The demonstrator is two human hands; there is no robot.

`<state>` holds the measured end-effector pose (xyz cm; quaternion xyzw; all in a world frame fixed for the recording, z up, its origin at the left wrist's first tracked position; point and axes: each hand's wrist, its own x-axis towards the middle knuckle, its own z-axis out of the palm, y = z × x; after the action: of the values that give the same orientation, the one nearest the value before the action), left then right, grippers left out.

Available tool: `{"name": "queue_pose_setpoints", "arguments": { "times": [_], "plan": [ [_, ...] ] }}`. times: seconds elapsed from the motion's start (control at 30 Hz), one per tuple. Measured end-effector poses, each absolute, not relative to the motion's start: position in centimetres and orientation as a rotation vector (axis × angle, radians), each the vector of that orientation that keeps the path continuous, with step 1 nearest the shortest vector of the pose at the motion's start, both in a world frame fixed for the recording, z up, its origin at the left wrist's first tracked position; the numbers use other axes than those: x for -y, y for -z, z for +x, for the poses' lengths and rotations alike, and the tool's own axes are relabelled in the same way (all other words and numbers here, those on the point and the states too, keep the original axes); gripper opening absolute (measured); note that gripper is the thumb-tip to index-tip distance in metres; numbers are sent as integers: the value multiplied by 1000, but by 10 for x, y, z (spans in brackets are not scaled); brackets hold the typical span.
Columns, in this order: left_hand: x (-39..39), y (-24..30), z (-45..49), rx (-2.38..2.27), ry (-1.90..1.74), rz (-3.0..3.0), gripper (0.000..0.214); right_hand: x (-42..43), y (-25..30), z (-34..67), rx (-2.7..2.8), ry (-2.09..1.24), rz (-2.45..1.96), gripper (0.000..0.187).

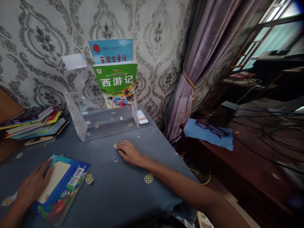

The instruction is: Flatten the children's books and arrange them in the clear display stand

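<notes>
My left hand (33, 185) lies flat with fingers stretched out on a colourful children's book (62, 186), which rests back cover up on the grey-blue tablecloth (114, 186) at the near left. My right hand (129, 152) rests palm down in the middle of the table, fingers extended, its fingertips touching a small round token (115, 145). Behind it stands a clear acrylic book stand (104, 122) holding a green book (117, 84) in front and a blue book (111, 50) behind.
A stack of books (33, 125) lies at the left by the wall. Small round patterned tokens (148, 178) dot the cloth. To the right, a dark wooden desk (249, 164) carries glasses (211, 128) on a blue cloth and cables. A purple curtain (197, 69) hangs beside.
</notes>
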<state>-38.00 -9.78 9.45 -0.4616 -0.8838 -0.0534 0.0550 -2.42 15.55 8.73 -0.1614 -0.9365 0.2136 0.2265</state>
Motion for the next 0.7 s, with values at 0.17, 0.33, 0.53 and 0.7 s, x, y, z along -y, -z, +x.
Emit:
{"name": "queue_pose_setpoints", "arguments": {
  "times": [0.17, 0.33, 0.53, 0.7],
  "plan": [
    [90, -102, -364, 2750, 208, -1432, 71, -155, -88, -24, 2616, -562, -445, 12],
    [80, -105, -352, 2707, 187, -1642, 68, -155, -89, -23, 2630, -541, -412, 13],
    [68, -108, -340, 2516, 149, -1855, 65, -154, -95, -20, 2661, -516, -399, 14],
    [108, -81, -352, 2545, 139, -1497, 70, -155, -97, -17, 2663, -521, -366, 14]
  ]
}}
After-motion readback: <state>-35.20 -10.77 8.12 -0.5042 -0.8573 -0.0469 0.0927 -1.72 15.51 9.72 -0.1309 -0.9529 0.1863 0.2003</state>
